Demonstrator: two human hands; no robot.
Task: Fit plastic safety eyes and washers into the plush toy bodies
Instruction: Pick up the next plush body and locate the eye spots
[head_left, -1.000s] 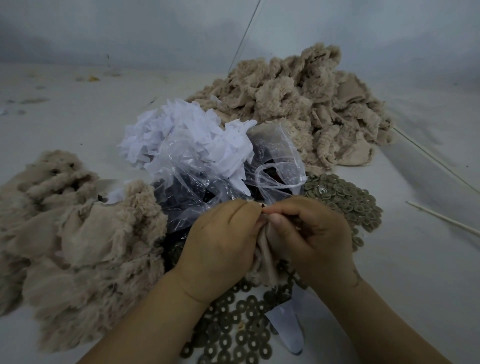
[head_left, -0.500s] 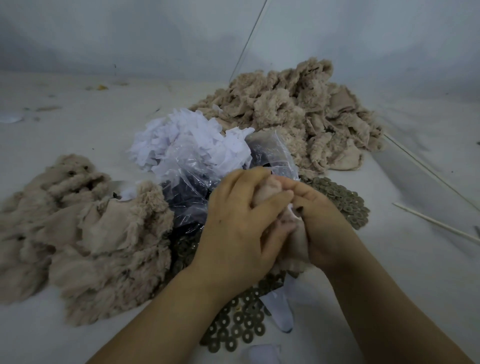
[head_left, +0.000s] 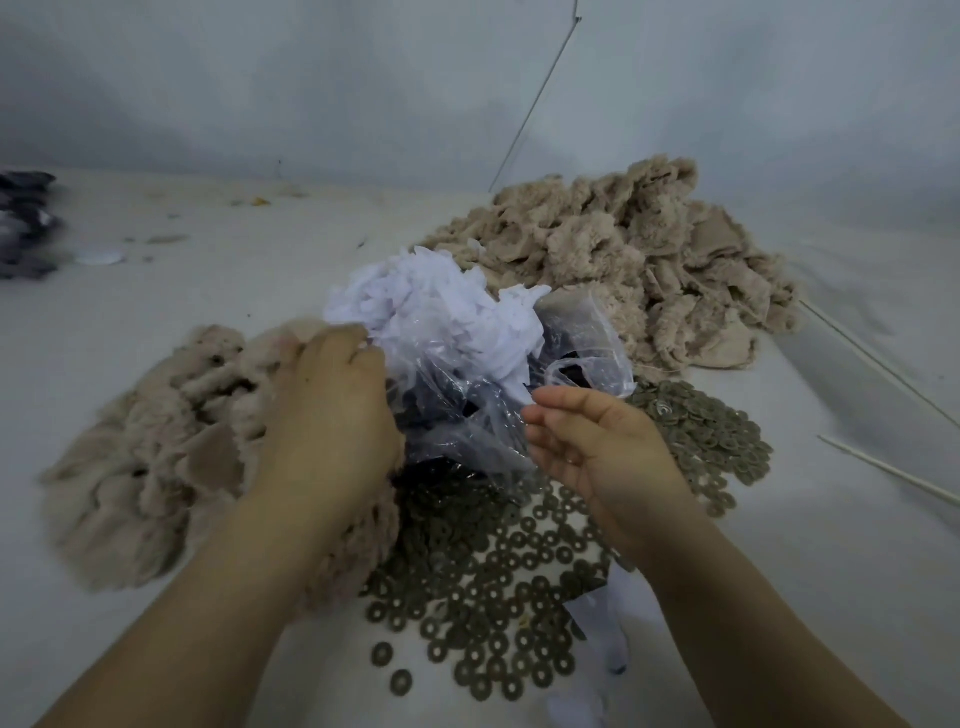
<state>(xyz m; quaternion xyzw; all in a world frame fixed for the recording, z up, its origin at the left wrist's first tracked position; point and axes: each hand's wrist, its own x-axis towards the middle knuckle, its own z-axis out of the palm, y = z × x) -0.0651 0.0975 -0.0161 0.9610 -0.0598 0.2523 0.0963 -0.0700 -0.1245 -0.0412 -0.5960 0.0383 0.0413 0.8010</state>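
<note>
The left hand (head_left: 332, 415) lies palm-down on a pile of tan plush bodies (head_left: 150, 457) at the left of the counter (head_left: 831, 571) — whether its grip closes on one cannot be told. The right hand (head_left: 597, 447) hovers open and empty beside a clear plastic bag (head_left: 467, 395) — over loose washers (head_left: 498, 587). A second plush pile (head_left: 649, 260) lies well behind.

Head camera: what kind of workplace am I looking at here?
Most likely a small plush toy assembly workshop, working on a pale floor or low table. Clues: heaps of unstuffed beige plush skins, a spread of ring-shaped washers, and a clear plastic bag of dark parts beside the hands.
</note>
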